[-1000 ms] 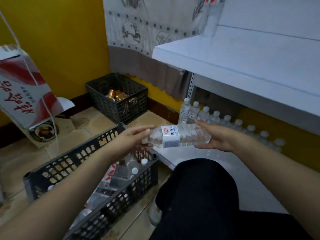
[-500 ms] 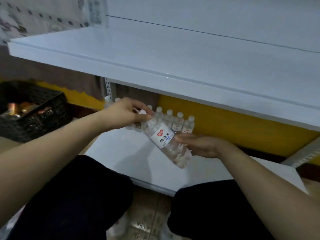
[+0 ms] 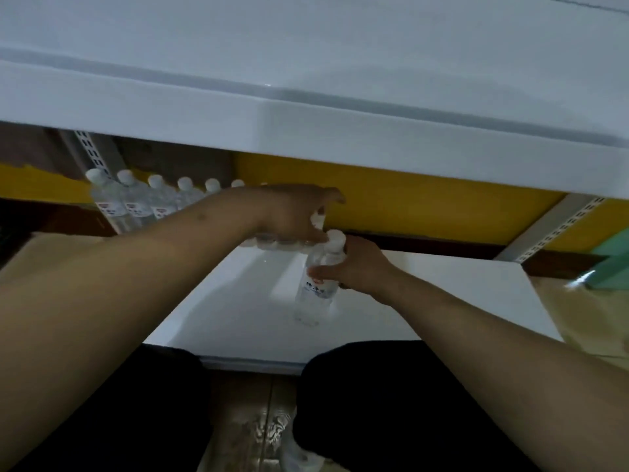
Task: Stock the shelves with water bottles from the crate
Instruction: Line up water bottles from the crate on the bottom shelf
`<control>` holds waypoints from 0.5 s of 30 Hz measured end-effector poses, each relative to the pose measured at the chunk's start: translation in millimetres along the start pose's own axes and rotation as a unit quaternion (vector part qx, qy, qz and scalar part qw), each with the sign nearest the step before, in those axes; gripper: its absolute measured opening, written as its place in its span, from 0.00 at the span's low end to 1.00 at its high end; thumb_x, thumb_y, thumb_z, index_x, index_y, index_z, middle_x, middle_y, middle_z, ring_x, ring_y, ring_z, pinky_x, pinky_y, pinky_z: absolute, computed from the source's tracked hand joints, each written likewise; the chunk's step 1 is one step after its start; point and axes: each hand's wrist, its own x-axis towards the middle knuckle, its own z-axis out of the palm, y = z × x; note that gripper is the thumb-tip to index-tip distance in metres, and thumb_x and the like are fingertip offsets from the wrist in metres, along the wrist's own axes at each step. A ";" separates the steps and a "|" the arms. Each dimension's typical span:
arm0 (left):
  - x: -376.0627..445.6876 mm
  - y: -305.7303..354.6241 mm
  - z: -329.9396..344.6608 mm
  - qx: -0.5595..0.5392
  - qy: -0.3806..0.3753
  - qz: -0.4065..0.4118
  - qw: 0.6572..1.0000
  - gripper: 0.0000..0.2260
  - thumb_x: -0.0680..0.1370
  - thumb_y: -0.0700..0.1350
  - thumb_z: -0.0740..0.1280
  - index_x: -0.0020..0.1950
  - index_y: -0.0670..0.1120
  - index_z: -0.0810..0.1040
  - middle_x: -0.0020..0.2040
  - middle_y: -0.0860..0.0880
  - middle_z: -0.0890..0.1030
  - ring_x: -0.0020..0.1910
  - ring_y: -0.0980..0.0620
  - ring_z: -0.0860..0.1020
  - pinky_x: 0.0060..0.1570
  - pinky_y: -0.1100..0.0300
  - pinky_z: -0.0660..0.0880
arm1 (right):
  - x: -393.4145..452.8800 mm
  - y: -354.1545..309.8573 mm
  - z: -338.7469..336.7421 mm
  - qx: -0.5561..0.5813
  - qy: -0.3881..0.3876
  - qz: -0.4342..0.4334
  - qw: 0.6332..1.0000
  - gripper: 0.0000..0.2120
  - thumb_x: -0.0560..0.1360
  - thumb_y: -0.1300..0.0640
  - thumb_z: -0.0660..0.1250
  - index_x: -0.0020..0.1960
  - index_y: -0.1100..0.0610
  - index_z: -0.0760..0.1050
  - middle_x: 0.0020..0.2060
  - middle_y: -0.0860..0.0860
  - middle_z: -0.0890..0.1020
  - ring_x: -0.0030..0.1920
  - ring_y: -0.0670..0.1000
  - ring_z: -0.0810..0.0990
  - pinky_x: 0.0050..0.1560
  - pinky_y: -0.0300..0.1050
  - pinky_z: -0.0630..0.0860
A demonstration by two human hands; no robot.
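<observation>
A clear water bottle (image 3: 316,287) with a white cap and a red-marked label stands upright on the white bottom shelf (image 3: 231,318). My right hand (image 3: 355,267) grips its upper body from the right. My left hand (image 3: 292,212) reaches over the right end of a row of several bottles (image 3: 136,202) along the shelf's back, fingers pointing down onto their tops just left of the held bottle. The crate is out of view.
The white upper shelf (image 3: 306,131) overhangs low above both hands. A slotted metal upright (image 3: 551,229) rises at the right, with a green object (image 3: 612,260) beside it. My dark-clothed knees flank a bottle lying on the tiled floor (image 3: 299,454).
The view swung from the crate to the shelf. The bottle went from lying across both hands to standing upright on the bottom shelf; my left hand left its cap end and moved over the row.
</observation>
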 end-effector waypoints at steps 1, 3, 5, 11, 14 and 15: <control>16.3 -8.9 3.9 0.001 0.011 -0.026 1.000 0.28 0.78 0.57 0.66 0.75 0.55 0.62 0.68 0.51 0.73 0.61 0.49 0.75 0.60 0.56 0.72 | 6.3 8.6 -3.8 0.008 0.013 0.034 0.999 0.20 0.68 0.48 0.78 0.55 0.53 0.76 0.53 0.49 0.80 0.55 0.53 0.80 0.56 0.54 0.79; 33.7 -28.0 17.7 -0.012 0.025 -0.068 0.997 0.23 0.79 0.54 0.64 0.73 0.50 0.66 0.67 0.46 0.74 0.60 0.46 0.75 0.58 0.56 0.72 | 21.3 22.2 -13.5 0.016 0.032 0.097 0.995 0.24 0.68 0.47 0.78 0.58 0.56 0.76 0.54 0.52 0.79 0.54 0.55 0.81 0.53 0.55 0.81; 36.9 -47.7 42.0 0.005 0.003 -0.091 0.996 0.21 0.80 0.52 0.63 0.71 0.48 0.67 0.66 0.44 0.74 0.60 0.44 0.75 0.59 0.52 0.73 | 40.8 31.0 -24.5 -0.025 0.035 0.106 0.993 0.28 0.67 0.46 0.78 0.61 0.58 0.76 0.54 0.54 0.80 0.51 0.55 0.81 0.51 0.55 0.81; 30.7 -82.0 72.0 0.003 -0.043 -0.125 0.991 0.27 0.80 0.51 0.64 0.77 0.45 0.61 0.70 0.40 0.70 0.66 0.41 0.72 0.63 0.54 0.69 | 107.2 29.7 -46.5 -0.193 0.050 0.083 0.976 0.28 0.71 0.46 0.75 0.64 0.63 0.75 0.62 0.59 0.78 0.62 0.59 0.77 0.64 0.54 0.73; 33.7 -85.4 66.0 -0.029 -0.002 -0.136 0.990 0.27 0.80 0.52 0.64 0.76 0.45 0.63 0.70 0.41 0.71 0.66 0.41 0.72 0.63 0.52 0.70 | 141.9 33.5 -49.1 -0.187 0.081 0.097 0.974 0.34 0.68 0.43 0.77 0.67 0.59 0.73 0.66 0.57 0.76 0.65 0.57 0.75 0.65 0.52 0.73; 33.9 -84.9 64.5 -0.035 0.000 -0.141 0.989 0.27 0.80 0.51 0.64 0.76 0.44 0.62 0.71 0.41 0.70 0.67 0.42 0.72 0.64 0.52 0.69 | 150.8 35.3 -46.9 -0.191 0.080 0.096 0.974 0.35 0.68 0.44 0.77 0.68 0.59 0.72 0.67 0.58 0.75 0.66 0.58 0.74 0.65 0.53 0.72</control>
